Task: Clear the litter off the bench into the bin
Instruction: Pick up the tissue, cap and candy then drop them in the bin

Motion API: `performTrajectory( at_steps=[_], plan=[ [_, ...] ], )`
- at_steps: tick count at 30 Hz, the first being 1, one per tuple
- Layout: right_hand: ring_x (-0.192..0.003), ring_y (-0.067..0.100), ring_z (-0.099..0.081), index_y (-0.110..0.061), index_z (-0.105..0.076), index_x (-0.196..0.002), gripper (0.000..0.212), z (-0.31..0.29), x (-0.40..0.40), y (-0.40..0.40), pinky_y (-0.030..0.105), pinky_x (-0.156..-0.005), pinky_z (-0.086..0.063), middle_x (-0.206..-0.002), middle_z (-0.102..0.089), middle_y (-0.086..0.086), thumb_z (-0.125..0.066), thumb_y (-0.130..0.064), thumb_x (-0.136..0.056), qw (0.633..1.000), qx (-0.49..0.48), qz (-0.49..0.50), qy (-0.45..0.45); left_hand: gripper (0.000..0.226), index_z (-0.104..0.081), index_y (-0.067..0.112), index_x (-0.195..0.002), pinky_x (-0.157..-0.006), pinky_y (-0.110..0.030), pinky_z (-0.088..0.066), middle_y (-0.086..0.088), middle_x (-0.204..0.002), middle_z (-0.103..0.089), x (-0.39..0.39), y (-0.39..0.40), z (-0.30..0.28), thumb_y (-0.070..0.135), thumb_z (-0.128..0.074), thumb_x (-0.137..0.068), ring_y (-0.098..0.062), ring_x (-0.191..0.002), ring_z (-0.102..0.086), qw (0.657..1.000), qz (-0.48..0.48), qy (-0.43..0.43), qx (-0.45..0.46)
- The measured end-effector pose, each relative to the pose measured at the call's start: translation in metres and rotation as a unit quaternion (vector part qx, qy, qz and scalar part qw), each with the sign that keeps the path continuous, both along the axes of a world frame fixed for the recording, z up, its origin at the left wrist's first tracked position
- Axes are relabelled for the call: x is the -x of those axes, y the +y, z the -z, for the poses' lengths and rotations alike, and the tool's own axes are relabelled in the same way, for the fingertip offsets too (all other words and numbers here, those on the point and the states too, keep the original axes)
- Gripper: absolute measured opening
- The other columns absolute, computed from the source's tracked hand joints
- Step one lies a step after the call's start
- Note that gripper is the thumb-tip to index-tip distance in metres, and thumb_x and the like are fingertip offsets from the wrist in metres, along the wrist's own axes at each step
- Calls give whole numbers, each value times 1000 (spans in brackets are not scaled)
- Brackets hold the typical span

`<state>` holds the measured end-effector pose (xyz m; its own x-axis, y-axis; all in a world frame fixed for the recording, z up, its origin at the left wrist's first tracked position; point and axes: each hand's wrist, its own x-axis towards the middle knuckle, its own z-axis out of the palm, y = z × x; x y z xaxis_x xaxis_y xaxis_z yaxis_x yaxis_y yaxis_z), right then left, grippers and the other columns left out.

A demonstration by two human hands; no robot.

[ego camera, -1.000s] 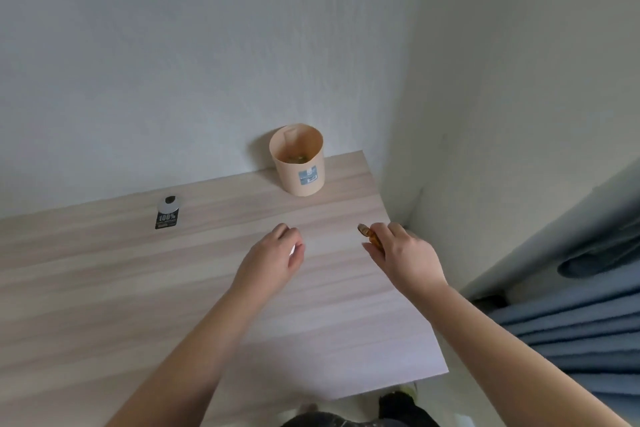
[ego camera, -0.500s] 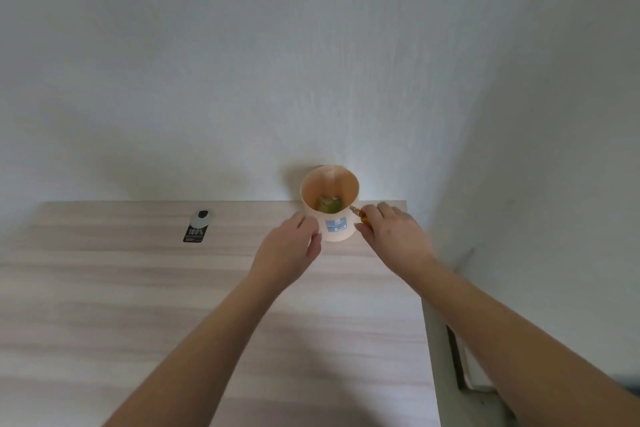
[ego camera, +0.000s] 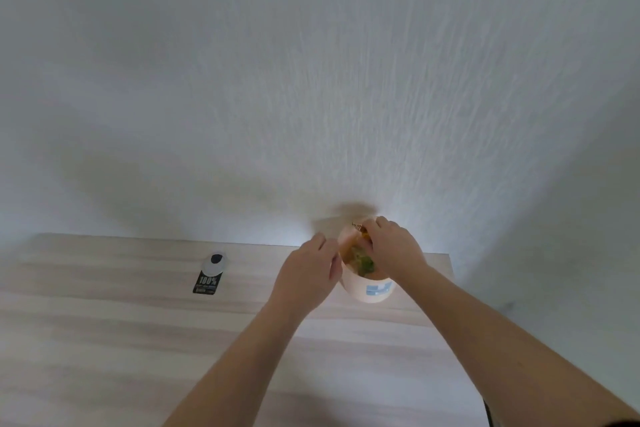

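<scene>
Both hands now at the bin, far right of the worktop; drop about to happen.

Half a second ago the hands were just short of the bin [ego camera: 367, 282]; now the right hand [ego camera: 393, 248] is over its mouth, pinching a small amber scrap [ego camera: 359, 228] above the far rim. Left hand [ego camera: 308, 274] is curled loosely at the bin's left wall; whether it holds anything, cannot tell. Green litter [ego camera: 364, 263] already lies inside. Judged: release comes next. One black-and-white tag [ego camera: 209, 276] remains on the worktop [ego camera: 104, 340], well left of the bin; nothing blocks the way to it.
</scene>
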<state>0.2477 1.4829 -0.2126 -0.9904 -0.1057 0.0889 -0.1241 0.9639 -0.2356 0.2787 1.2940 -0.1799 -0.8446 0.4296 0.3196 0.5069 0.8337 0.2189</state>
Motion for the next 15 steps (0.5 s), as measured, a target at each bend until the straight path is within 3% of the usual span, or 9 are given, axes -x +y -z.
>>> performTrajectory(
  at_steps=[6, 11, 15],
  plan=[
    [-99, 26, -57, -20, -52, -118, 39, 23, 1, 3, 38, -86, -46, -111, -62, 5, -50, -45, -88, 1000, 3, -23, -9, 11, -47, 17, -77, -45, -22, -31, 1, -71, -48, 9, -3, 18, 24, -47, -86, -16, -51, -42, 1000, -13, -4, -9],
    [-105, 24, -54, -24, -58, -107, 51, 28, -4, 6, 42, -92, -39, -115, -63, 0, -39, -64, -82, 998, -45, -34, 36, 10, -48, 16, -80, -46, -25, -35, 0, -73, -49, 18, 3, 29, 23, -48, -87, -17, -51, -44, 1000, -12, -17, -4],
    [-118, 22, -49, -25, -60, -108, 50, 28, -8, 8, 48, -107, -29, -121, -61, -4, -43, -64, -82, 998, -25, -32, 55, 11, -49, 14, -79, -45, -26, -37, -1, -72, -49, 25, 8, 30, 21, -50, -87, -18, -50, -45, 1000, -19, -10, -22]
  ],
)
